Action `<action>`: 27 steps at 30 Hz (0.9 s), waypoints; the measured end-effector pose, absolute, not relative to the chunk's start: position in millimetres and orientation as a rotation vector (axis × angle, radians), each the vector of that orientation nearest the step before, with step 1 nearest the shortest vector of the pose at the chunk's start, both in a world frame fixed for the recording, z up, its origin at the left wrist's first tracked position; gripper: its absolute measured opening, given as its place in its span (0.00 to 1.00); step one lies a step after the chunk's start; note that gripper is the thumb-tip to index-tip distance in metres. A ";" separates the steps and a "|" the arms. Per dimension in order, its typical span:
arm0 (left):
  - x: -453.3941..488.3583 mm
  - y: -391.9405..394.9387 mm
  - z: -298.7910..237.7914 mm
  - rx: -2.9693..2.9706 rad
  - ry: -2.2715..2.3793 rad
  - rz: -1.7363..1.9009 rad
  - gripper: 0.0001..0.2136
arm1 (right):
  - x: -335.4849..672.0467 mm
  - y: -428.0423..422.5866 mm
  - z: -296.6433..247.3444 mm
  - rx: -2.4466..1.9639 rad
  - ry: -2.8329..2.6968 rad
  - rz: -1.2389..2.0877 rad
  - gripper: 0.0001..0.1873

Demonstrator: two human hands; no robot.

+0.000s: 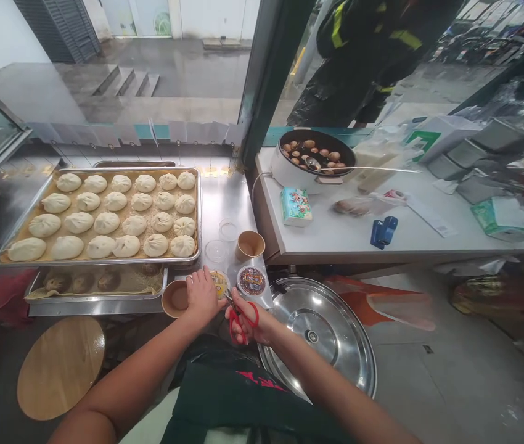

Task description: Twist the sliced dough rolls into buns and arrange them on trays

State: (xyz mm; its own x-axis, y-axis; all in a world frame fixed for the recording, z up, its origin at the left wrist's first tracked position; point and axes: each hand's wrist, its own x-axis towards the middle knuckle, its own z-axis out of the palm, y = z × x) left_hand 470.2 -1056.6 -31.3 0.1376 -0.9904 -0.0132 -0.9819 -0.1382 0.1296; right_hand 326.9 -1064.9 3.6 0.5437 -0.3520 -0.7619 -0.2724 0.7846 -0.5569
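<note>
Right hand [246, 324] clamped on red-handled scissors [238, 325], blades slanting up and left, tips just beside the left hand [201, 298], the nearer hand to a small yellow-labelled pot [219, 283]. The round pot sits just below the corner of a tray [198, 216] of raw buns, touching the left fingers [211, 295]. Whether those fingers grip anything, one cannot tell.

My left forearm [137, 364] and right forearm [322, 385] angle in to centre. My left hand [203, 298] is palm down, fingers curled; my right hand [243, 324] is gripping, just beside it.
</note>
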 end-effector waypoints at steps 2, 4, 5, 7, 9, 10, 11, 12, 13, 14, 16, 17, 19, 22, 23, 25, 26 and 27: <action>477.8 -1059.7 -31.7 2.116 -2.166 -0.182 0.43 | 327.6 -1064.9 5.3 -0.688 1.021 -0.052 0.31; 484.8 -1064.3 -31.3 1.927 -2.332 -0.262 0.43 | 329.1 -1065.8 7.3 -0.677 1.028 -0.057 0.31; 487.0 -1066.7 -31.0 1.878 -2.375 -0.301 0.42 | 330.0 -1066.7 8.3 -0.674 1.035 -0.060 0.31; 487.6 -1070.4 -30.3 1.906 -2.360 -0.326 0.39 | 331.8 -1069.1 9.6 -0.674 1.054 -0.069 0.31; 483.3 -1071.9 -30.4 2.024 -2.264 -0.289 0.37 | 333.2 -1072.2 9.8 -0.681 1.068 -0.072 0.31; 480.2 -1071.9 -30.7 2.079 -2.212 -0.263 0.37 | 333.8 -1073.8 9.5 -0.684 1.073 -0.069 0.31; 477.0 -1071.6 -31.2 2.125 -2.165 -0.242 0.36 | 334.2 -1075.3 8.8 -0.686 1.077 -0.064 0.31; 474.0 -1071.2 -31.9 2.160 -2.127 -0.227 0.36 | 334.6 -1076.8 7.9 -0.689 1.079 -0.055 0.31; 471.5 -1070.7 -32.7 2.182 -2.101 -0.218 0.35 | 335.0 -1078.3 6.8 -0.695 1.081 -0.044 0.31; 469.6 -1070.3 -33.5 2.192 -2.086 -0.214 0.35 | 335.5 -1079.6 5.4 -0.705 1.085 -0.033 0.31; 467.7 -1070.0 -35.0 2.198 -2.075 -0.220 0.34 | 336.7 -1081.9 2.0 -0.740 1.095 -0.018 0.31; 467.5 -1070.1 -35.6 2.195 -2.073 -0.229 0.34 | 337.4 -1082.9 0.1 -0.768 1.106 -0.015 0.30; 468.1 -1070.5 -36.7 2.185 -2.069 -0.265 0.33 | 338.4 -1084.4 -3.9 -0.838 1.130 -0.009 0.29; 471.2 -1071.3 -37.1 2.162 -2.061 -0.333 0.33 | 338.2 -1085.5 -9.4 -0.951 1.155 0.020 0.28; 472.6 -1071.6 -36.9 2.145 -2.068 -0.350 0.33 | 337.8 -1085.6 -11.0 -0.976 1.168 0.038 0.28; 475.6 -1072.3 -36.1 2.097 -2.104 -0.369 0.34 | 336.6 -1085.4 -14.0 -1.014 1.205 0.061 0.28; 477.0 -1072.7 -35.6 2.079 -2.122 -0.374 0.35 | 336.1 -1085.2 -15.6 -1.031 1.221 0.062 0.28; 478.2 -1073.1 -35.2 2.066 -2.139 -0.380 0.35 | 335.6 -1085.0 -17.3 -1.050 1.235 0.060 0.28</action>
State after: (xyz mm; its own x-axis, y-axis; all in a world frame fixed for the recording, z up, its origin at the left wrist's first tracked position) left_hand 478.2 -1073.1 -35.2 -0.0446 -0.9964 -0.0718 -0.9602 0.0230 0.2783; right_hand 335.6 -1085.0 -17.3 0.3891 -0.4809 -0.7857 -0.5550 0.5583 -0.6166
